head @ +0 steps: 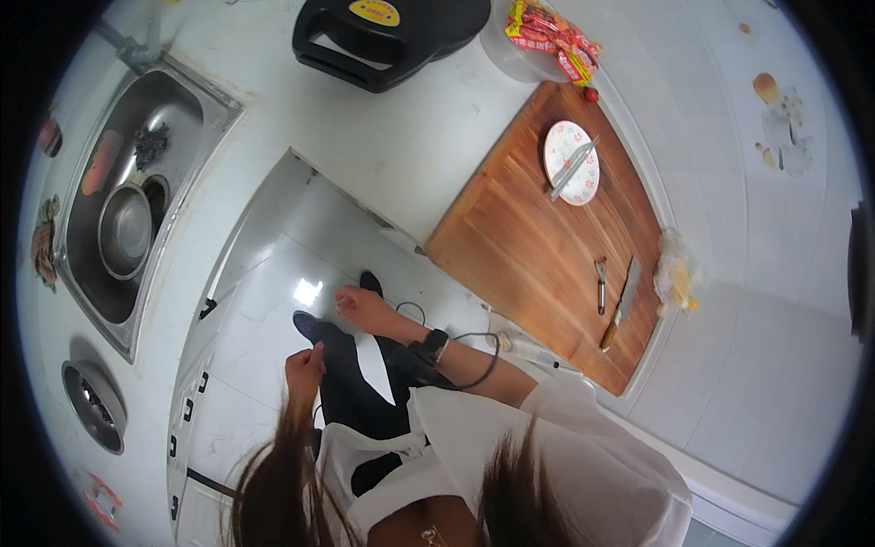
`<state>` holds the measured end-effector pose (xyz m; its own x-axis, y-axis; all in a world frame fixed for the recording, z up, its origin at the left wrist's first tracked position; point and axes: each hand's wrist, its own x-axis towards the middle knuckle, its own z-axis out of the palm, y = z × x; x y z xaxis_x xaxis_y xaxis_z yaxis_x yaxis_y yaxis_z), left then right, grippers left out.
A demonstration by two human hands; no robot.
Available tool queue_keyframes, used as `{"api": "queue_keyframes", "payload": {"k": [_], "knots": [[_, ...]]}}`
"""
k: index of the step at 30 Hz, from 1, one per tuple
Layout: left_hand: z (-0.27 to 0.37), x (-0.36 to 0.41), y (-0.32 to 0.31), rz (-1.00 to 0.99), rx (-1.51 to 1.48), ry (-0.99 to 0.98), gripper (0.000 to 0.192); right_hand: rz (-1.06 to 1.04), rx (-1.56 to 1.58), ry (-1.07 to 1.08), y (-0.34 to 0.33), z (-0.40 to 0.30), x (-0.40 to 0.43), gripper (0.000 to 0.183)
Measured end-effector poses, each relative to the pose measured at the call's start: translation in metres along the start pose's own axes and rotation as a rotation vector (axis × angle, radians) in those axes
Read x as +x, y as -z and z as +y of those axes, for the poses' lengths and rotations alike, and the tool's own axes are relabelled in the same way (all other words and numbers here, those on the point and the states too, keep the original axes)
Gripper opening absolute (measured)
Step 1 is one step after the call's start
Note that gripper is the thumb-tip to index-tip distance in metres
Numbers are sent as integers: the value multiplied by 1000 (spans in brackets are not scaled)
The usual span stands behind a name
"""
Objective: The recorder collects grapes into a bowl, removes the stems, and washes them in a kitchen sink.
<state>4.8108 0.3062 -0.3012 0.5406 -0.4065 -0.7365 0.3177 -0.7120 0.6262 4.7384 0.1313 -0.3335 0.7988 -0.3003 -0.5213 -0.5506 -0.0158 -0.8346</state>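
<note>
My left hand (304,369) hangs in the air over the floor by my left leg, fingers curled in, with no object visible in it. Loosely curled too, my right hand (359,308) is held out in front of my legs, above the tiled floor. A black watch (432,345) sits on the right wrist, and a dark cable loops beside that forearm. Neither hand touches the counter. To the right lies a wooden cutting board (519,219) bearing a flowered plate (559,154) with a clear, stick-like utensil across it, a peeler (601,287) and a kitchen knife (625,294).
On the left, a steel sink (184,130) holds a metal bowl (125,232) and dark leafy scraps. Another metal bowl (102,403) stands tilted nearby. A black electric griddle (410,41) is on the far counter, beside a red food packet (547,37). A plastic bag (673,273) lies against the wall.
</note>
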Motion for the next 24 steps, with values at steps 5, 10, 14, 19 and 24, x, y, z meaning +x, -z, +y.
{"api": "queue_keyframes", "payload": {"k": [5, 10, 14, 19, 24], "knots": [[-6, 8, -16, 14, 43, -73, 45, 2, -2, 14, -3, 40, 13, 17], [-40, 5, -39, 70, -110, -24, 46, -101, 87, -168, -14, 71, 27, 20], [-79, -6, -50, 96, -241, 143, 46, -197, 156, -413, -26, 84, 47, 21], [-123, -19, -59, 212, -350, 279, 45, -118, 76, -544, -35, 129, 84, 24], [-120, -23, -55, 181, -330, 353, 44, -127, 119, -326, -20, 93, 76, 23]]}}
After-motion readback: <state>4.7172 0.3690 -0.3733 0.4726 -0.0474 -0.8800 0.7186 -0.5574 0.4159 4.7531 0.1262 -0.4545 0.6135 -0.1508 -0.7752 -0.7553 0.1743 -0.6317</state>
